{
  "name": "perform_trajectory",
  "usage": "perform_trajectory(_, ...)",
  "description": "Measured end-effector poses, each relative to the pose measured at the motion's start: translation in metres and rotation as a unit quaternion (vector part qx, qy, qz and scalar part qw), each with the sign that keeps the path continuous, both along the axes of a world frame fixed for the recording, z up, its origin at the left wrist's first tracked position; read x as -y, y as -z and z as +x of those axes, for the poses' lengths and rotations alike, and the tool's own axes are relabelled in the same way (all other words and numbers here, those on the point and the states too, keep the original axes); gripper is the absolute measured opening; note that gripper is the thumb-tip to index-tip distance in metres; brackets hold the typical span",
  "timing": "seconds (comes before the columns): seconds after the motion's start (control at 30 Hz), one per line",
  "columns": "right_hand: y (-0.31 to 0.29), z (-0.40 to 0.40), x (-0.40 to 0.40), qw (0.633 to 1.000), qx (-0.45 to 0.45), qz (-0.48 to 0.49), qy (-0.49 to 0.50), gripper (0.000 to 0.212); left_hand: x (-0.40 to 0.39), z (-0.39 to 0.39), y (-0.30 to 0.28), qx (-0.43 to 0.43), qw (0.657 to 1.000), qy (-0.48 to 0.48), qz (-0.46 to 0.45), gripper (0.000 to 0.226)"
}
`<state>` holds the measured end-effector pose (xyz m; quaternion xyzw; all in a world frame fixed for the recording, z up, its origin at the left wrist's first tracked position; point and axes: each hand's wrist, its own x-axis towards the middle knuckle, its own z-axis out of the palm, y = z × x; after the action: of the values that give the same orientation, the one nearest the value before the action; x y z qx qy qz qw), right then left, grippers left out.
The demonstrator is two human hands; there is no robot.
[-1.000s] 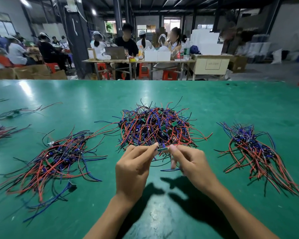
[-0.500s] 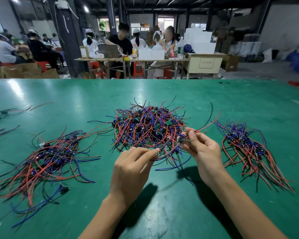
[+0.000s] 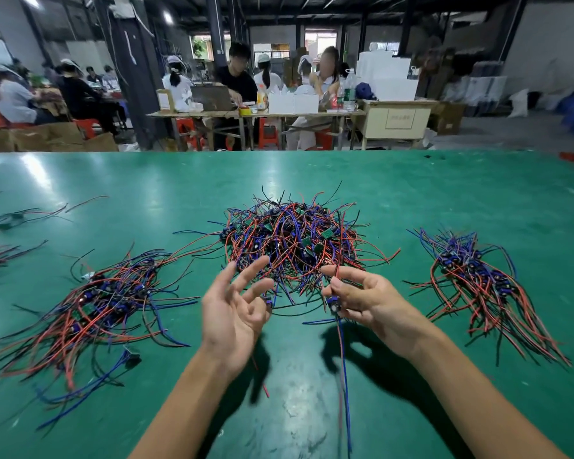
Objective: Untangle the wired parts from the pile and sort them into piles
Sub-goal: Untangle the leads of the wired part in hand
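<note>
Green table [image 3: 411, 200] fills lower two-thirds of frame. Tangled pile [image 3: 292, 240] of red, blue and black wires w/ small green boards sits centre frame, just above both hands.

Left hand [image 3: 232, 313], centre-bottom, palm turned up and inward, fingers spread and loosely bent. A small blue part w/ a red wire hangs at its fingertip side; can't tell if hand grips it or it only lies against the fingers.

Right hand [image 3: 365, 299], right of centre, palm facing left. Thumb and forefinger pinch a red lead near lower edge of the pile; lower fingers curl round a wired part [image 3: 334, 306] w/ blue body. Its blue and red leads drop straight down toward bottom of frame, over the hand's shadow.

Sorted pile, left [image 3: 90, 306]: wires fanned out toward lower left, well apart from centre pile bar one long red lead reaching toward it.

Sorted pile, right [image 3: 478, 286]: blue parts bunched at top, leads trailing to lower right.

More loose wires [image 3: 10, 220] at far left edge. Background, upper frame: people seated at work tables [image 3: 256, 114], cartons, white boxes.
</note>
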<state>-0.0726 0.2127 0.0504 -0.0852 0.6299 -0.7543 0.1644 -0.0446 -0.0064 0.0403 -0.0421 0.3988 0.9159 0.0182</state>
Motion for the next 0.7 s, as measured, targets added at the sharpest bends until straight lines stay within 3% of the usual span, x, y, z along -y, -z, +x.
perform_trajectory(0.1, 0.004, 0.002, 0.008, 1.0, -0.023, 0.001, -0.002, 0.025, -0.019, 0.001, 0.004, -0.041, 0.971, -0.012, -0.234, 0.04)
perform_trajectory(0.17, 0.008, 0.004, 0.014, 0.999, -0.038, 0.0, 0.009, 0.025, -0.032, 0.007, 0.01, -0.075, 0.954, 0.049, -0.287, 0.036)
perform_trajectory(0.33, 0.02, 0.006, 0.026, 0.987, -0.137, 0.031, 0.074, 0.012, -0.031, 0.009, 0.014, -0.043, 0.958, 0.084, -0.272, 0.022)
perform_trajectory(0.47, 0.028, 0.005, 0.031, 0.977, -0.163, 0.069, 0.118, 0.012, -0.03, 0.006, 0.011, -0.007, 0.96, 0.085, -0.266, 0.015)
perform_trajectory(0.7, 0.03, 0.011, 0.038, 0.961, -0.212, 0.137, 0.116, 0.022, -0.032, 0.007, 0.013, -0.036, 0.955, 0.057, -0.288, 0.02)
